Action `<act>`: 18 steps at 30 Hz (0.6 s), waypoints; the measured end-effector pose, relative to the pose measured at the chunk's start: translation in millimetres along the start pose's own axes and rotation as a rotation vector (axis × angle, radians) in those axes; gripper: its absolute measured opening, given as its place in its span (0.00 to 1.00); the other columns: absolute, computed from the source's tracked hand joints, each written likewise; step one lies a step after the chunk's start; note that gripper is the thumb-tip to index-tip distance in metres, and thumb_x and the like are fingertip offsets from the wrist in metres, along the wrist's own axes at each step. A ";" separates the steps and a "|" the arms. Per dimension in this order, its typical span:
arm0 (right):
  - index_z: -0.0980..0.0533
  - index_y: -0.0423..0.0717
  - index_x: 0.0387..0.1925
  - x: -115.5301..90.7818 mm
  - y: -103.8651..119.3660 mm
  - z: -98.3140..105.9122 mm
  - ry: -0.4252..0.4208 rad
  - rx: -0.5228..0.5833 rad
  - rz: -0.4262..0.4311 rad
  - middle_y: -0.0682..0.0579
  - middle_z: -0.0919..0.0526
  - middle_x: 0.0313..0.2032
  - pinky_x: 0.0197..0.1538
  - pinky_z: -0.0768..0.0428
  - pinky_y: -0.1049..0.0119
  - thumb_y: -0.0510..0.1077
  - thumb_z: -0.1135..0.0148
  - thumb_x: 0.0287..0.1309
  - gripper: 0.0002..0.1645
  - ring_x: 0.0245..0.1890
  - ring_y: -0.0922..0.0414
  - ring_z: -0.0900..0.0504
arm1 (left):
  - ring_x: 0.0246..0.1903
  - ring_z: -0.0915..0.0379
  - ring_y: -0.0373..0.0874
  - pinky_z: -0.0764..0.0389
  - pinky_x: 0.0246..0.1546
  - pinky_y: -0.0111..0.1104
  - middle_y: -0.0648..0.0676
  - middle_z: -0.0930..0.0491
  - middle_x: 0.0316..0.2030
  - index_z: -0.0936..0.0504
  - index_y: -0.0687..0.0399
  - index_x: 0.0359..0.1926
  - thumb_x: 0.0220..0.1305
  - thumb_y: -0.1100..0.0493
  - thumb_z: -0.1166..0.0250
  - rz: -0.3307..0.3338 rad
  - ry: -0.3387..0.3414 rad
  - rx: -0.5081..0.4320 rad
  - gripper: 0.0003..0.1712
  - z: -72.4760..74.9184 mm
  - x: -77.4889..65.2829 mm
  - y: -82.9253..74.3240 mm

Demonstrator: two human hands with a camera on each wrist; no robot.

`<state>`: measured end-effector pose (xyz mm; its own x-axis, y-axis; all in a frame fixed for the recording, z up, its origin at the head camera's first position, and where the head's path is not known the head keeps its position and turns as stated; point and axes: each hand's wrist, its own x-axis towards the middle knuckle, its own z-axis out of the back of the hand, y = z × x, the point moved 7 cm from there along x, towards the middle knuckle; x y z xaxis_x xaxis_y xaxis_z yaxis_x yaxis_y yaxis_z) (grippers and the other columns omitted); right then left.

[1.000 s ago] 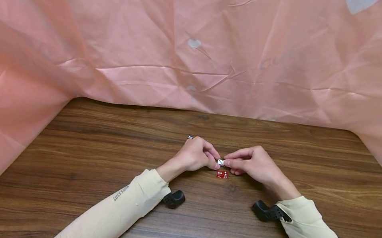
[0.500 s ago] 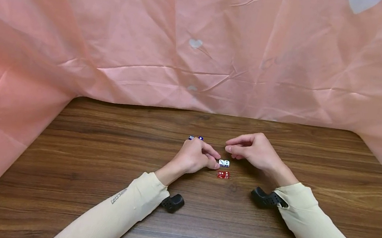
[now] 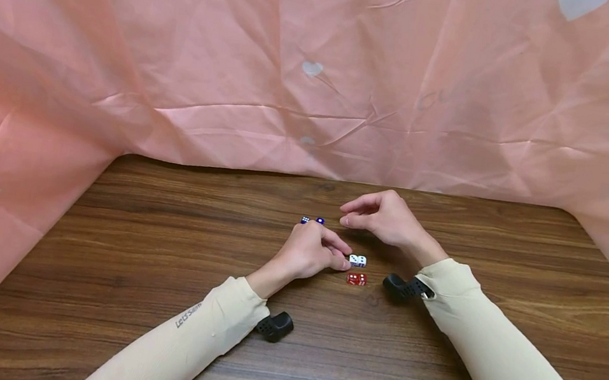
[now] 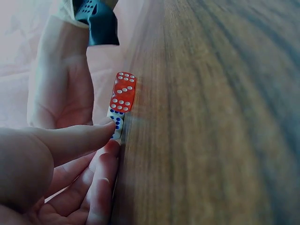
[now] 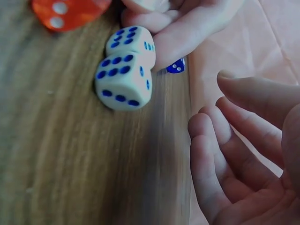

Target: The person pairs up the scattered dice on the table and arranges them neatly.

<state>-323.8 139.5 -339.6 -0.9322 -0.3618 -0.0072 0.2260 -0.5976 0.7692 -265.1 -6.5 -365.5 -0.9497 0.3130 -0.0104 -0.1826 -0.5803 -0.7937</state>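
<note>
In the head view, two white dice [image 3: 361,261] with blue pips stand side by side on the table. My left hand [image 3: 307,253] pinches the left one between thumb and fingertips; in the left wrist view the thumb covers part of this white die [image 4: 117,129]. Just nearer to me sit two red dice [image 3: 357,279] side by side. Two blue dice [image 3: 320,221] lie behind my left hand, which partly hides them. My right hand [image 3: 390,219] is up and to the right of the blue dice, fingers loosely bent, and holds nothing.
The brown wooden table [image 3: 161,222] carries all the dice. Pink cloth [image 3: 211,62] with pale hearts hangs along its back and both sides. Black wrist mounts [image 3: 276,326] stick out from both cream sleeves [image 3: 499,331].
My right hand has let go of the right white die and moved away, back and to the left toward the blue dice. My left hand has hardly moved.
</note>
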 end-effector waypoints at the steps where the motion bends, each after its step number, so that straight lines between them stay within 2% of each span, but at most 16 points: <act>1: 0.10 0.47 0.50 2.2 0.9 -1.1 0.007 -0.004 0.006 0.51 0.06 0.43 0.48 0.21 0.71 0.48 0.23 0.61 0.17 0.44 0.63 0.13 | 0.31 0.20 0.26 0.23 0.36 0.25 0.46 0.07 0.30 0.04 0.47 0.38 0.54 0.56 0.17 0.000 0.000 0.000 0.09 0.1 -0.2 0.1; 11: 0.11 0.45 0.52 21.5 11.3 -15.2 0.099 -0.007 0.031 0.51 0.05 0.42 0.49 0.19 0.69 0.46 0.23 0.60 0.19 0.43 0.63 0.12 | 0.35 0.19 0.27 0.23 0.38 0.25 0.45 0.07 0.30 0.05 0.46 0.37 0.55 0.55 0.18 -0.012 -0.004 0.023 0.08 1.3 -1.2 0.9; 18: 0.10 0.48 0.50 27.5 16.2 -22.7 0.135 -0.067 0.049 0.53 0.06 0.38 0.48 0.20 0.69 0.46 0.21 0.58 0.17 0.39 0.65 0.14 | 0.35 0.19 0.28 0.23 0.38 0.24 0.46 0.07 0.31 0.05 0.48 0.38 0.54 0.56 0.18 -0.025 -0.001 0.022 0.09 -0.8 -0.8 -0.7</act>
<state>-339.4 103.6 -341.8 -0.8740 -0.4822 -0.0598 0.2932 -0.6216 0.7264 -263.9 -5.8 -365.4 -0.9449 0.3272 0.0100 -0.2121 -0.5889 -0.7799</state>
